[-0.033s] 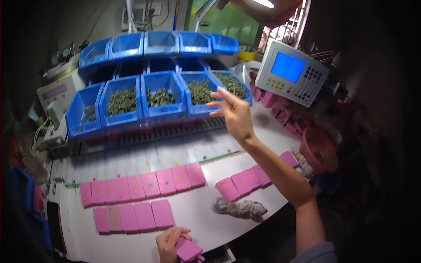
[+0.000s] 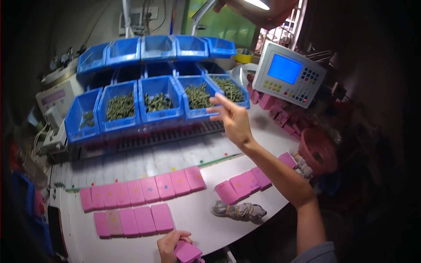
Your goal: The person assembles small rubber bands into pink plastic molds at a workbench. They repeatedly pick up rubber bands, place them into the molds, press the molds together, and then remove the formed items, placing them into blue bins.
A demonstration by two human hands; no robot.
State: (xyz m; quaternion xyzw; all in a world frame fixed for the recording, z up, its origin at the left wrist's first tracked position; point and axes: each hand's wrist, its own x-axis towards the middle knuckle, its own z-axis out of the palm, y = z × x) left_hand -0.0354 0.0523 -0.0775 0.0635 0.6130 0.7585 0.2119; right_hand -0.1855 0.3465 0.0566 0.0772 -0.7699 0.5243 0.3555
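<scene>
Near the lower edge, my left hand is closed round a small pink block, partly cut off by the picture's edge. My right hand is raised in front of the bins at the right end, its fingers stretched and apart with nothing visible in them. Behind its fingertips, a blue bin contains many small dark green pieces. To its right, another bin holds similar pieces. On the white table, a row of flat pink blocks stands above a shorter row.
At right on the table are more pink blocks and a grey bundle tied with bands. Beyond them stand a red bowl and a control panel with a blue screen. A lamp hangs above. A dark phone-like slab lies at left.
The whole scene sits slightly lower in the picture. Both hands keep the same pose, and the pink block stays in my left hand.
</scene>
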